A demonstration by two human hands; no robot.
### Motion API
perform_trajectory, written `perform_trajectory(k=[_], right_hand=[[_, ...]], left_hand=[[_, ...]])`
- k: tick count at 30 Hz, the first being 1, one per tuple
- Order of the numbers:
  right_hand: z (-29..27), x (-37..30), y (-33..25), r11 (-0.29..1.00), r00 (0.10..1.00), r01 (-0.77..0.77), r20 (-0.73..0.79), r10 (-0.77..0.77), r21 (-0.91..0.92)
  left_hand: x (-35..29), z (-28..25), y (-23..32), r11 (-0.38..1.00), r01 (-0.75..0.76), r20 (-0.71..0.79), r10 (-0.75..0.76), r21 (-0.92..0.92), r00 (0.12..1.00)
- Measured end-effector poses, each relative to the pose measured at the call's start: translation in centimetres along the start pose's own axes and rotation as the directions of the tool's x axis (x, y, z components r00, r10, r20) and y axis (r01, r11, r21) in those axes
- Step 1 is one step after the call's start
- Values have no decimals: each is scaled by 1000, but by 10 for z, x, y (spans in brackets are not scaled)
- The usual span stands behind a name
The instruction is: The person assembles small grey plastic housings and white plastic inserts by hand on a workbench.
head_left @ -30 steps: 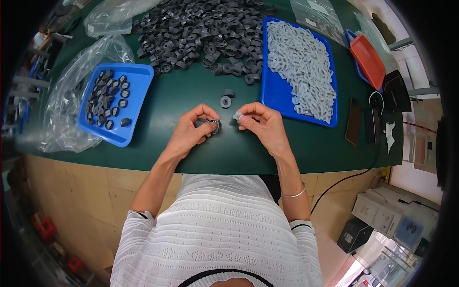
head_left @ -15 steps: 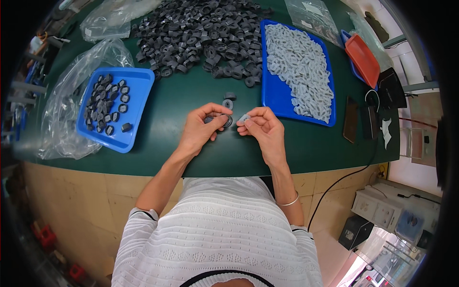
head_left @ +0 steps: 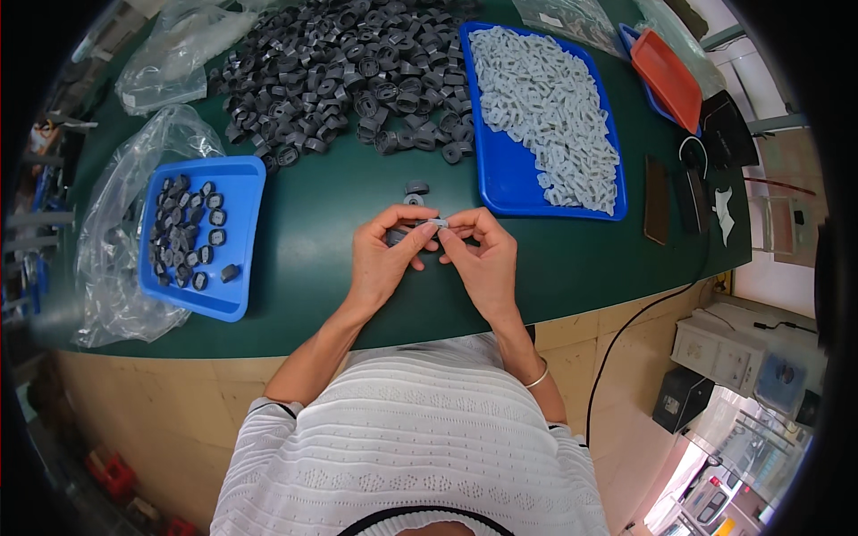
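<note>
My left hand (head_left: 380, 263) is closed on a dark grey plastic ring (head_left: 396, 237), largely covered by the fingers. Facing it, my right hand (head_left: 487, 261) pinches a small light grey plastic piece (head_left: 438, 222) between thumb and fingers. The fingertips of both hands meet, and the light piece lies against the left fingertips; how it sits on the ring is hidden. Just beyond the hands, two loose dark rings (head_left: 416, 188) rest on the green table (head_left: 331, 210).
A big heap of dark rings (head_left: 349, 80) covers the table's far side. To the right, a blue tray (head_left: 509, 174) holds many light pieces; to the left, a lighter blue tray (head_left: 234, 290) holds dark parts with inserts. Plastic bags (head_left: 116, 295), a phone (head_left: 657, 201) and a red tray (head_left: 666, 85) lie around.
My right hand has brought the light grey piece leftward until it meets the left hand's fingertips. The whole view has shifted and turned slightly.
</note>
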State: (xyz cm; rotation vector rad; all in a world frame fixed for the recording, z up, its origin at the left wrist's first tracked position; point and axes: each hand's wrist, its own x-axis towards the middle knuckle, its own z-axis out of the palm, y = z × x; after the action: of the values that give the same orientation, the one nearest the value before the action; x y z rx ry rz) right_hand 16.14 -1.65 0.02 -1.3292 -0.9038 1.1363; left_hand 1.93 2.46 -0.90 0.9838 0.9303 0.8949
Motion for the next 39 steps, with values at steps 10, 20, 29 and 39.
perform_trajectory(k=[10,20,29,39], right_hand=[[-15,7,-14,982,998,-38,34,45,-186],[-13,8,-13,910,996,87,51,-72,-405],[-16,20,-15,912,984,70,180,4,-404],[-3,24,-2,957,981,-122,179,76,262]], left_hand=[[1,-10,11,970,181,48,-176,-161,983],[-2,-1,5,994,97,19,-96,-44,995],[-6,5,2,1000,26,-28,-25,8,999],[-13,23,-1,978,-51,-133,24,-205,991]])
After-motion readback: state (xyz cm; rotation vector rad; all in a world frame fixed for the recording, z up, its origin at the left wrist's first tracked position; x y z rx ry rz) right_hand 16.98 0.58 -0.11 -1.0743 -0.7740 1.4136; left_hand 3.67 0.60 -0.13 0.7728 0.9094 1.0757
